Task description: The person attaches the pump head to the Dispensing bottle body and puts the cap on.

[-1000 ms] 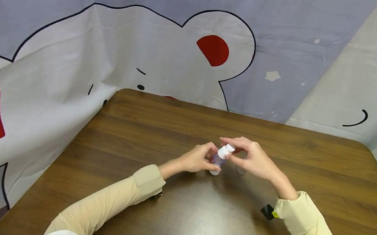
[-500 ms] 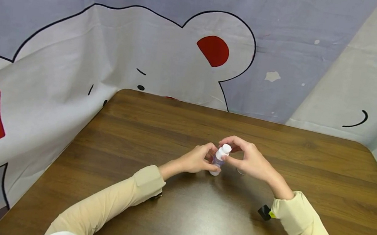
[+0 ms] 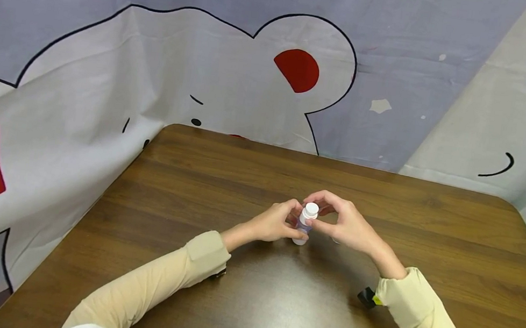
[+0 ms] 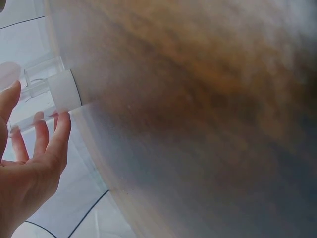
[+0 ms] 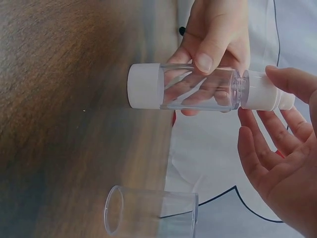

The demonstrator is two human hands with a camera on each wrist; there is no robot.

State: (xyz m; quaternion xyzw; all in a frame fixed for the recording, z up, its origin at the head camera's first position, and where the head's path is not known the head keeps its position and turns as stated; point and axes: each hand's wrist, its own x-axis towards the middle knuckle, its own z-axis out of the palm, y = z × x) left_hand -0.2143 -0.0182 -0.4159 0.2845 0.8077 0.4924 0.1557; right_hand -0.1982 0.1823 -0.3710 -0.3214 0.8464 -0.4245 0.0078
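Observation:
A small clear bottle (image 5: pixel 171 99) with a white base (image 5: pixel 144 87) stands on the table. My left hand (image 3: pixel 278 222) grips its see-through body between thumb and fingers. Over the bottle's neck is a white pump top (image 5: pixel 260 91), which my right hand (image 3: pixel 348 225) holds between thumb and fingers. Clear neck shows between the body and the white collar; whether they are threaded together I cannot tell. A clear cylindrical cap (image 5: pixel 181 213) stands on the table beside my right hand, mostly hidden by that hand in the head view. The left wrist view shows the white base (image 4: pixel 64 91) near my left fingertips.
The brown wooden table (image 3: pixel 223 170) reaches out around both hands. A patterned curtain (image 3: pixel 234 74) hangs behind its far edge and along its left side. A small black item (image 3: pixel 367 297) sits at my right cuff.
The white pump top has swung from a rightward tilt to more upright over the bottle. My right hand has shifted slightly left, while the left hand has stayed in place on the body.

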